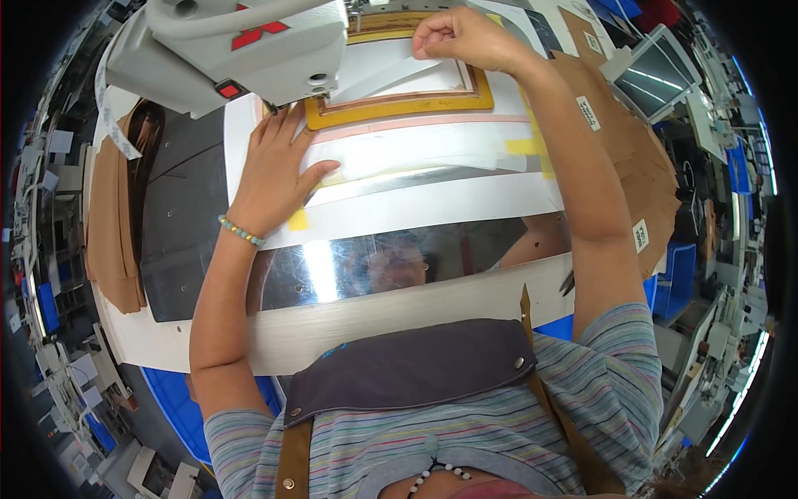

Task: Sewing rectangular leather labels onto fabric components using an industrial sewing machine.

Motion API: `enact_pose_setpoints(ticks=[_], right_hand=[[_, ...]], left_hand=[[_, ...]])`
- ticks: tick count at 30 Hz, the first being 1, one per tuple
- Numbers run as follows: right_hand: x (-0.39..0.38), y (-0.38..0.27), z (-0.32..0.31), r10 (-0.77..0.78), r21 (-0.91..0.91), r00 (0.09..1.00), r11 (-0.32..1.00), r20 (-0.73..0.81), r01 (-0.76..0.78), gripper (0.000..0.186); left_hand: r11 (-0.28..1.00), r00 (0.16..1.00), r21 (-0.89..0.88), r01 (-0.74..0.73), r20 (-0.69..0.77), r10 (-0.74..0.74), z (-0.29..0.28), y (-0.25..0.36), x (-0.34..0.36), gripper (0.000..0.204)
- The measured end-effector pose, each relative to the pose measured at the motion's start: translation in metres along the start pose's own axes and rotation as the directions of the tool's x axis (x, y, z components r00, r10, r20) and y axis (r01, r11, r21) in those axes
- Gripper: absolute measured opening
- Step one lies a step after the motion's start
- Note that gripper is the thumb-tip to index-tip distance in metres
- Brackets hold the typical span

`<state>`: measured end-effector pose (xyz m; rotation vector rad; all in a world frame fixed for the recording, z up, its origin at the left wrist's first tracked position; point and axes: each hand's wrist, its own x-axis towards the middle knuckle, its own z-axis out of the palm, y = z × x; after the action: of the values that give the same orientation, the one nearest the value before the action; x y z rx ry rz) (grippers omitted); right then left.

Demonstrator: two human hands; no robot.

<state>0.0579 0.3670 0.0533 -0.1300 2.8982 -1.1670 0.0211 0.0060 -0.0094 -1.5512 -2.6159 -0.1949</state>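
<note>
Frame [407, 108] and strip [378, 81], with two hands

Frame: yellow, rectangular, beside the sewing machine [241, 50].
Strip: one, translucent, slanting across the inside of the frame; upper end at the right hand.
Right hand [465, 40]: above the frame's far side, thumb and fingers pinched together on the strip.
Left hand [278, 162]: palm down, fingers spread, thumb out, just beside the frame's near left corner.
Metal plate [449, 258]: polished, on the surface [332, 345], nearer the person than the frame.
Brown pieces [112, 224]: stacked, well left of the frame; more at its right.
</note>
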Motion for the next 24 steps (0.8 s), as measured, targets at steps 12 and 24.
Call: enact_pose_setpoints(ticks=[12,24], right_hand=[[-0.036,0.007,-0.011,0.089,-0.331,0.986,0.943,0.141,-0.038,0.004],[-0.033,0.006,0.001,0.087,-0.583,0.974,0.811,0.208,0.051,0.009]], left_hand=[[1.0,1.0,0.009,-0.006,-0.025,0.006,0.005,-0.003,0.0,0.073],[0.999,1.0,0.037,-0.008,-0.028,0.009,0.007,-0.004,0.0,0.073]])
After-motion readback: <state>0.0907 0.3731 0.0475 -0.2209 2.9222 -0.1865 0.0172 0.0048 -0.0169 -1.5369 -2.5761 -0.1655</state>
